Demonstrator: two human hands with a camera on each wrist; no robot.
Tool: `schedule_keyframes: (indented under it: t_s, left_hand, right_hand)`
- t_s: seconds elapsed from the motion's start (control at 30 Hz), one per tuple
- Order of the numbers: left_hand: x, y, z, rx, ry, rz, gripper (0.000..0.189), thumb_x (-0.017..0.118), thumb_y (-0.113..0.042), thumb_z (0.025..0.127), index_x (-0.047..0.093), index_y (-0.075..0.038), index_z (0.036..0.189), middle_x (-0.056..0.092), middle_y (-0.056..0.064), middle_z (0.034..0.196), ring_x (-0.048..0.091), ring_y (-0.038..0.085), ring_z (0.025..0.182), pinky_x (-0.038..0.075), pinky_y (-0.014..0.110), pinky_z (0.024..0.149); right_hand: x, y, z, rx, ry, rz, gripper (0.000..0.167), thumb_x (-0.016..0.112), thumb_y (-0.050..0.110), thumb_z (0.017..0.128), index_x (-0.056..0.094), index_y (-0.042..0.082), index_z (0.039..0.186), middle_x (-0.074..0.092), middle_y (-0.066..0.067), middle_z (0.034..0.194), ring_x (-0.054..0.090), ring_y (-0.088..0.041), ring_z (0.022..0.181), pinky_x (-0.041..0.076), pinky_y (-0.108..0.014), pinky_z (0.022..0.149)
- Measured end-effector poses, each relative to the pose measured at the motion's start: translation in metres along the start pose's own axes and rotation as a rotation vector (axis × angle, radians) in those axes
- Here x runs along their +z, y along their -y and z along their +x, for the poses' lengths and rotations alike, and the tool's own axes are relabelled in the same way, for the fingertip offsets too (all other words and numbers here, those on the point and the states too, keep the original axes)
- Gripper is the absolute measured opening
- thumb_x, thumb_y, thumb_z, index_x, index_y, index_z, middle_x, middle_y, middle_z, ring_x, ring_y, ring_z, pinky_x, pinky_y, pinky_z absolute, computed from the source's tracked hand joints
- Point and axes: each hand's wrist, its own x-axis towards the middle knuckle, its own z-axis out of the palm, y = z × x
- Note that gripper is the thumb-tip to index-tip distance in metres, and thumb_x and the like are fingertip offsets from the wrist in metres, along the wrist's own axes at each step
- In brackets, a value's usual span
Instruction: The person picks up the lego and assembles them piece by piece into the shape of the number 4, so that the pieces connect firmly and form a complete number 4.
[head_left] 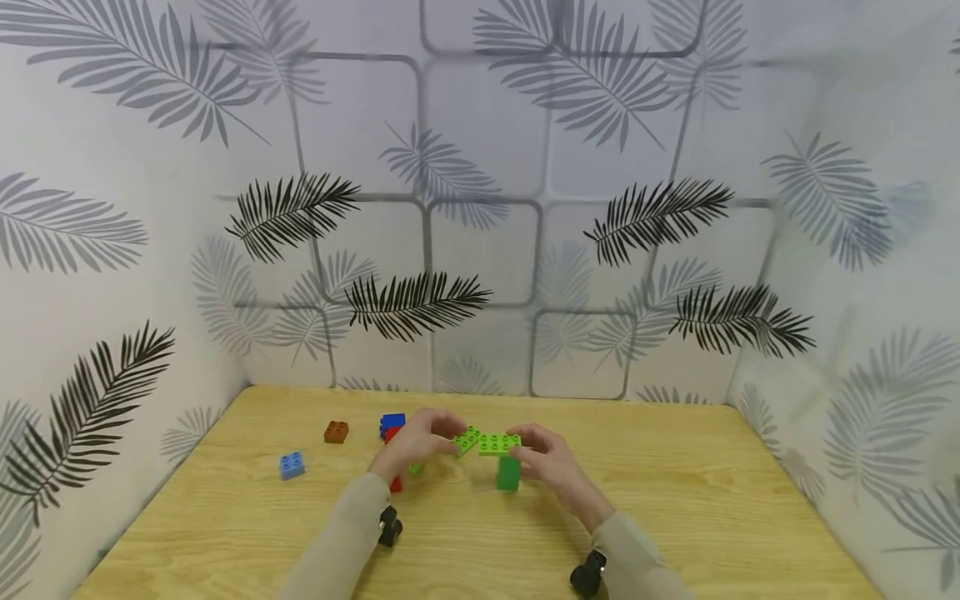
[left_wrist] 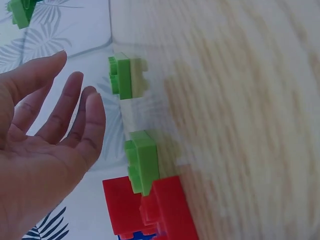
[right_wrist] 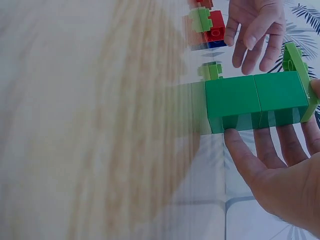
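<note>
A stack of two dark green toy bricks [right_wrist: 255, 102] stands upright on the table, topped by a lime green brick [head_left: 498, 445] with studs. My right hand [head_left: 553, 467] holds this stack from the right, thumb at the lime brick and fingers along the green side. My left hand [left_wrist: 55, 115] hovers left of the stack, fingers loosely bent, with nothing between them. Near its fingertips in the head view, another lime brick [head_left: 467, 441] lies on the table. A further lime brick [left_wrist: 142, 160] sits beside red bricks [left_wrist: 174, 210], partly behind my left hand in the head view.
Dark blue bricks [head_left: 392, 422] stand behind the red ones. Farther left on the wooden table [head_left: 675, 492] lie a light blue brick [head_left: 292, 466] and a brown brick [head_left: 336, 432]. A leaf-patterned wall [head_left: 487, 350] rises behind the table.
</note>
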Motion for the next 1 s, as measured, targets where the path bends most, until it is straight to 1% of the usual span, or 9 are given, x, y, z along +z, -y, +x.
schedule_keyframes:
  t_s: [0.07, 0.2, 0.3, 0.4, 0.47, 0.6, 0.77, 0.87, 1.0]
  left_hand:
    - [0.001, 0.001, 0.001, -0.012, -0.009, 0.021, 0.029, 0.069, -0.002, 0.089, 0.067, -0.003, 0.118, 0.066, 0.013, 0.121, 0.058, 0.034, 0.117, 0.047, 0.050, 0.099]
    - [0.002, 0.003, 0.005, -0.063, -0.021, 0.048, 0.031, 0.071, -0.002, 0.086, 0.068, -0.005, 0.117, 0.065, 0.011, 0.121, 0.057, 0.035, 0.117, 0.049, 0.050, 0.095]
    - [0.004, 0.005, 0.009, -0.106, -0.010, 0.048, 0.034, 0.072, 0.000, 0.085, 0.067, -0.006, 0.118, 0.063, 0.011, 0.124, 0.055, 0.036, 0.120, 0.048, 0.050, 0.096]
    - [0.006, 0.006, 0.013, -0.135, 0.013, 0.044, 0.036, 0.071, 0.003, 0.084, 0.066, -0.006, 0.119, 0.060, 0.013, 0.129, 0.053, 0.036, 0.123, 0.046, 0.051, 0.101]
    - [0.006, 0.006, 0.015, -0.145, 0.024, 0.062, 0.037, 0.072, 0.003, 0.084, 0.066, -0.006, 0.119, 0.060, 0.013, 0.129, 0.053, 0.035, 0.124, 0.045, 0.052, 0.102]
    - [0.006, 0.008, 0.016, -0.158, 0.039, 0.104, 0.033, 0.074, 0.002, 0.082, 0.069, -0.008, 0.114, 0.061, 0.010, 0.127, 0.054, 0.033, 0.122, 0.047, 0.050, 0.100]
    - [0.002, 0.010, 0.014, -0.175, 0.040, 0.132, 0.023, 0.078, -0.003, 0.080, 0.072, -0.009, 0.102, 0.064, 0.007, 0.122, 0.056, 0.029, 0.118, 0.048, 0.049, 0.098]
    - [0.002, 0.009, 0.013, -0.169, 0.046, 0.162, 0.019, 0.081, -0.005, 0.078, 0.072, -0.010, 0.094, 0.066, 0.005, 0.114, 0.058, 0.027, 0.112, 0.049, 0.048, 0.095]
    - [0.004, 0.006, 0.011, -0.160, 0.074, 0.210, 0.018, 0.082, -0.004, 0.076, 0.072, -0.011, 0.089, 0.067, 0.004, 0.112, 0.058, 0.029, 0.116, 0.050, 0.047, 0.094]
  right_hand:
    - [0.000, 0.000, 0.000, 0.007, -0.010, -0.002, 0.036, 0.062, 0.014, 0.095, 0.058, 0.002, 0.129, 0.062, -0.011, 0.120, 0.062, -0.014, 0.102, 0.054, -0.047, 0.092]
    - [0.000, -0.001, 0.000, 0.009, -0.009, -0.009, 0.036, 0.061, 0.014, 0.096, 0.058, 0.003, 0.129, 0.061, -0.012, 0.121, 0.062, -0.014, 0.103, 0.053, -0.048, 0.092]
    - [0.000, -0.002, 0.000, 0.010, -0.005, -0.013, 0.037, 0.062, 0.016, 0.096, 0.057, 0.003, 0.130, 0.061, -0.012, 0.122, 0.061, -0.014, 0.103, 0.053, -0.049, 0.093]
    - [0.000, -0.002, 0.000, 0.017, -0.008, -0.015, 0.037, 0.062, 0.018, 0.096, 0.058, 0.004, 0.130, 0.061, -0.012, 0.123, 0.061, -0.014, 0.104, 0.053, -0.049, 0.093]
    - [0.000, -0.002, 0.001, 0.020, -0.009, -0.016, 0.037, 0.063, 0.018, 0.096, 0.058, 0.005, 0.130, 0.061, -0.012, 0.123, 0.061, -0.014, 0.104, 0.053, -0.048, 0.093]
    - [0.000, -0.003, 0.002, 0.027, -0.004, -0.014, 0.036, 0.063, 0.018, 0.095, 0.059, 0.006, 0.130, 0.060, -0.012, 0.123, 0.061, -0.015, 0.105, 0.053, -0.047, 0.094]
    - [0.000, -0.003, 0.003, 0.024, 0.014, -0.010, 0.037, 0.063, 0.017, 0.095, 0.058, 0.006, 0.130, 0.060, -0.013, 0.123, 0.061, -0.015, 0.105, 0.053, -0.045, 0.094]
    - [-0.001, -0.002, 0.002, 0.015, 0.021, -0.007, 0.037, 0.063, 0.018, 0.095, 0.058, 0.005, 0.129, 0.060, -0.013, 0.123, 0.062, -0.015, 0.105, 0.053, -0.045, 0.094]
    - [-0.003, -0.003, -0.001, 0.010, 0.028, -0.007, 0.038, 0.063, 0.018, 0.095, 0.058, 0.005, 0.129, 0.061, -0.012, 0.121, 0.061, -0.015, 0.105, 0.052, -0.048, 0.095]
